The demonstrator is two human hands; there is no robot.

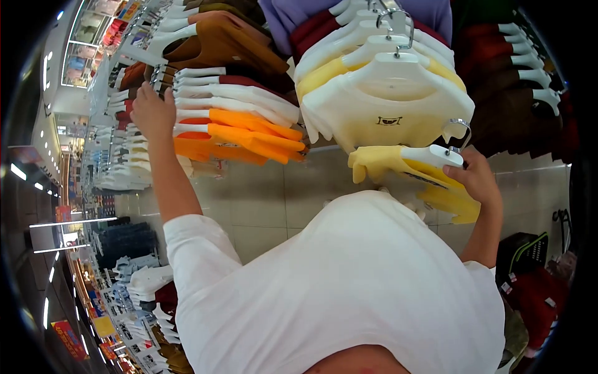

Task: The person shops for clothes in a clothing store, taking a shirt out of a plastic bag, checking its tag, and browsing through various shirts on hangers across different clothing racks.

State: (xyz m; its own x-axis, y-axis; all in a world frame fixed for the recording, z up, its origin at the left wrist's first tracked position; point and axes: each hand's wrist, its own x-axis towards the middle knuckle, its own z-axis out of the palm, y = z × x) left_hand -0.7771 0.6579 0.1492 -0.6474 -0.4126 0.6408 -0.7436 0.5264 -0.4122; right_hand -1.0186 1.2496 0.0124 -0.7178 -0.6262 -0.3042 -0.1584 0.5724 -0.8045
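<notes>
My right hand is closed around the end of a white hanger with its metal hook sticking up. A yellow T-shirt hangs folded sideways on that hanger, clear of the rack. My left hand is raised at the left rack, by the hooks of the hangers, with thumb and fingers apart. Just right of it hang orange shirts and white shirts on white hangers. In front of me, a pale cream T-shirt with a small dark chest print faces forward on a hanger.
Brown shirts hang at the upper left, and dark red and brown garments at the right. Tiled floor shows below the racks. Dark red clothing lies at the lower right. Folded jeans are at the left.
</notes>
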